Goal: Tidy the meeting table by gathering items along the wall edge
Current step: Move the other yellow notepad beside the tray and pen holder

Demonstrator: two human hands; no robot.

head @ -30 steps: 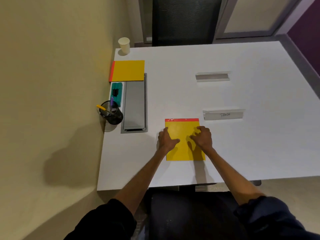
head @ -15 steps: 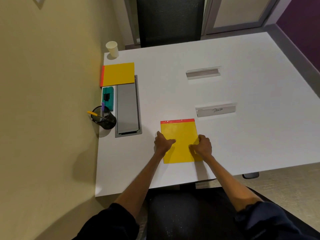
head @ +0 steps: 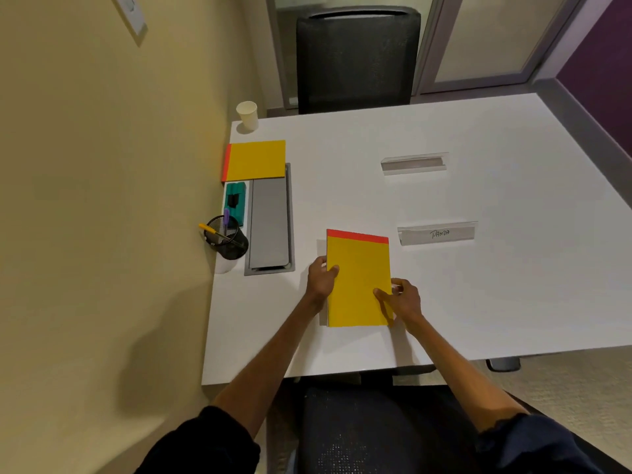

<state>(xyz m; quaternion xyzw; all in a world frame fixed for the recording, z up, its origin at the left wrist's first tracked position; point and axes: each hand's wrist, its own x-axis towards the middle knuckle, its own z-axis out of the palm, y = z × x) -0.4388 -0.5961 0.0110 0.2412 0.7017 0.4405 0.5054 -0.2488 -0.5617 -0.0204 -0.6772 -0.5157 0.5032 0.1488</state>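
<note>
Nearest, both hands hold the yellow pad (head: 359, 278) by its long edges: the left hand (head: 320, 277) has its grip clamped on the left edge, thumb on top, and the right hand (head: 403, 299) pinches the near right edge. The pad looks lifted off the white worktop (head: 513, 285), probably so it can be carried left to the wall. Just right of it lies a name holder marked "PANDA" (head: 437, 233), with a blank name holder (head: 413, 163) farther back; both are well apart from the wall. Along the wall edge stands a mesh pen cup (head: 228, 241) holding a yellow pen and a purple one, then a teal eraser (head: 236, 200), a second yellow pad (head: 254, 160), and farthest a paper cup (head: 247, 115), contents unseen.
</note>
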